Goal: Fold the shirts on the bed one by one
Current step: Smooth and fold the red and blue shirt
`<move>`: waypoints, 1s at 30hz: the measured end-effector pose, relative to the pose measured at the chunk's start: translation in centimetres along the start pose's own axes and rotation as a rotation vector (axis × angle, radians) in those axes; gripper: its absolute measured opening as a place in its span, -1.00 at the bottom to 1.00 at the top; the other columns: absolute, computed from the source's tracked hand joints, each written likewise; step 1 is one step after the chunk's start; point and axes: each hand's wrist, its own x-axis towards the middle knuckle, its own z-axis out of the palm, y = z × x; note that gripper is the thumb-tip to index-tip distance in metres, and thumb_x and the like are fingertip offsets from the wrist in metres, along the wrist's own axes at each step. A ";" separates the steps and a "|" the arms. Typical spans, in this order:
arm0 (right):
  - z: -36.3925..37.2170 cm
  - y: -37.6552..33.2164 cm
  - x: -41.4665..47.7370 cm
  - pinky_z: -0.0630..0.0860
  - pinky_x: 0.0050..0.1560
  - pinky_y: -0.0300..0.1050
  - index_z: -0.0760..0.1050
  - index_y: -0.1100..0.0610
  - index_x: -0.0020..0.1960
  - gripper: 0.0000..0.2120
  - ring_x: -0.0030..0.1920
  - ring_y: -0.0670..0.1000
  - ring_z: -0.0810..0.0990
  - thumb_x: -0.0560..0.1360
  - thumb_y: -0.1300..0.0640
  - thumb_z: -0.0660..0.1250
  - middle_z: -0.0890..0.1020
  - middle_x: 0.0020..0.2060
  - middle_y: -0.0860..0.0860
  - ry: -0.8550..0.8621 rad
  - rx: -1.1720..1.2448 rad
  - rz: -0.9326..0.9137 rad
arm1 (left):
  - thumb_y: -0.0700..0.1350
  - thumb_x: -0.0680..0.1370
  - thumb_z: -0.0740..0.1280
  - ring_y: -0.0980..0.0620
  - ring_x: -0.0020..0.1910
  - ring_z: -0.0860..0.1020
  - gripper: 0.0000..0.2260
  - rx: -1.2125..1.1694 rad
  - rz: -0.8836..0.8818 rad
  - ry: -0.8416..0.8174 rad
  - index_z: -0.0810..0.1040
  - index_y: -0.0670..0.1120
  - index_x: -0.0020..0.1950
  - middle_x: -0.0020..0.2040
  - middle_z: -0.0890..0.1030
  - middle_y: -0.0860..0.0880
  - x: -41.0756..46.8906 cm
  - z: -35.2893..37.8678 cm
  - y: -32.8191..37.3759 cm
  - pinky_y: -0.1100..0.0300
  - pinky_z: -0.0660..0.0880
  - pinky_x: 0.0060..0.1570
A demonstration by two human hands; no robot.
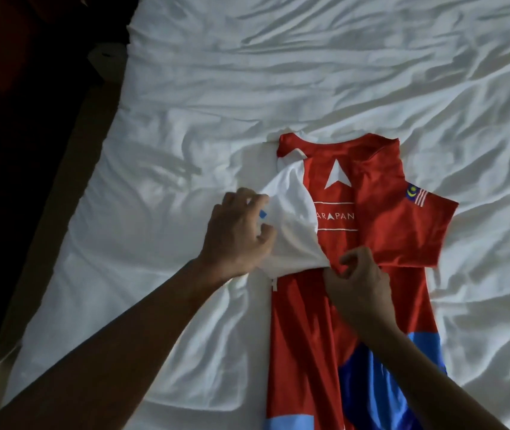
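Curling, left hand and right hand grip shirt.

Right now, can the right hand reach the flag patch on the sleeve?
Likely yes: the flag patch lies uncovered, nothing between it and the right hand, though that hand pinches the shirt and must let go.
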 end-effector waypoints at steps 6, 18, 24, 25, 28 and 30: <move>1.6 -4.2 -1.4 0.31 -0.50 -0.18 0.63 0.23 -0.07 -0.63 -0.57 0.06 0.45 0.55 -0.12 0.47 0.69 -0.36 0.16 -0.313 0.629 0.507 | 0.18 0.54 0.36 -0.15 0.10 0.56 -0.65 -0.045 -0.321 -0.332 0.49 -0.05 0.14 0.06 0.58 -0.04 5.1 1.2 -1.6 -0.07 0.50 0.10; 1.4 -4.7 -0.6 0.62 -0.12 -0.01 0.62 0.26 0.17 -0.72 -0.05 0.10 0.75 0.49 0.21 0.52 0.75 0.00 0.15 -0.224 1.177 0.666 | -0.21 0.54 0.49 -0.09 -0.05 0.73 -0.84 -0.920 -0.678 -0.505 0.70 -0.18 0.10 -0.04 0.76 -0.13 4.4 -0.2 0.5 0.01 0.66 0.07; -1.3 -0.7 -1.0 0.70 -0.09 0.10 0.57 0.25 0.17 -0.70 0.01 0.16 0.75 0.48 0.24 0.53 0.72 0.05 0.15 -0.071 1.027 0.564 | -0.14 0.34 0.57 -0.23 -0.04 0.71 -0.64 -1.021 -0.814 -0.612 0.72 -0.21 0.11 0.04 0.73 -0.26 3.8 1.1 1.0 -0.21 0.65 0.12; -1.5 0.0 -0.9 0.71 -0.10 0.09 0.57 0.23 0.18 -0.67 -0.01 0.15 0.75 0.46 0.22 0.56 0.71 0.04 0.14 -0.052 0.950 0.537 | -0.09 0.32 0.58 -0.23 -0.06 0.71 -0.62 -1.016 -0.807 -0.574 0.72 -0.20 0.09 0.00 0.74 -0.24 4.3 1.4 1.1 -0.23 0.65 0.10; -1.9 1.5 -0.6 0.72 -0.13 0.08 0.55 0.12 0.19 -0.59 -0.04 0.11 0.73 0.41 0.14 0.61 0.68 0.01 0.06 0.017 0.735 0.455 | -0.01 0.43 0.58 -0.21 -0.06 0.73 -0.67 -0.975 -0.772 -0.348 0.71 -0.19 0.07 -0.08 0.76 -0.16 6.6 2.0 1.5 -0.12 0.67 0.03; -1.8 2.3 -0.4 0.71 -0.14 -0.01 0.52 0.06 0.15 -0.56 -0.05 0.05 0.69 0.37 0.08 0.64 0.65 0.02 0.02 0.055 0.547 0.340 | -0.05 0.48 0.56 -0.22 -0.06 0.74 -0.72 -0.963 -0.751 -0.201 0.70 -0.24 0.02 -0.10 0.75 -0.18 8.7 2.7 1.4 -0.06 0.68 -0.09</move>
